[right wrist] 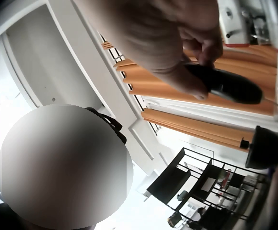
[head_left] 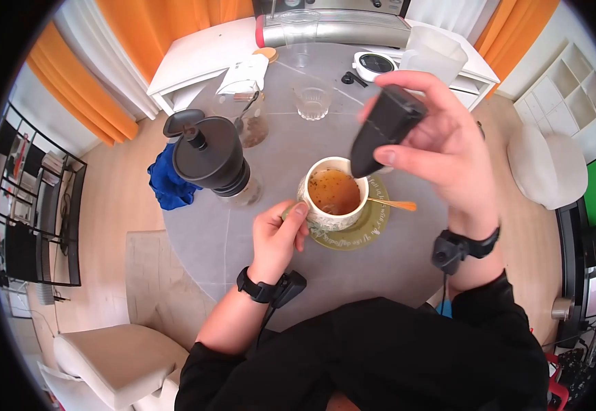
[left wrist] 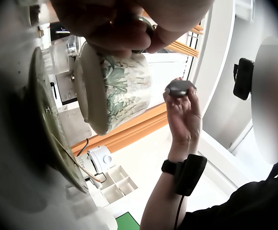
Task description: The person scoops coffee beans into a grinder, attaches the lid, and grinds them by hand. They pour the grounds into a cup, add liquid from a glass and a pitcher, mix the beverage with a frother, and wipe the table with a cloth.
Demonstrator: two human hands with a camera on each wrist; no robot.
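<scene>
My left hand [head_left: 278, 236] grips the handle of a floral cup [head_left: 333, 221] of amber liquid with dark specks. The cup is tilted beside or over a green saucer [head_left: 366, 233]; in the left wrist view, cup [left wrist: 127, 91] and saucer [left wrist: 50, 120] look apart. Between thumb and fingers my right hand [head_left: 448, 137] holds a black elongated device [head_left: 387, 127], its narrow end near the cup's right rim. A thin rod shows at the device's [right wrist: 232, 87] end in the right wrist view. A golden spoon handle [head_left: 397, 204] sticks out over the saucer.
A black-lidded grinder [head_left: 209, 154] stands left of the cup, near a blue cloth [head_left: 171, 179]. Farther back are a glass [head_left: 313, 106], a jar [head_left: 253, 130], a tall clear cup [head_left: 300, 34], a round white device [head_left: 374, 64] and a translucent container [head_left: 435, 53].
</scene>
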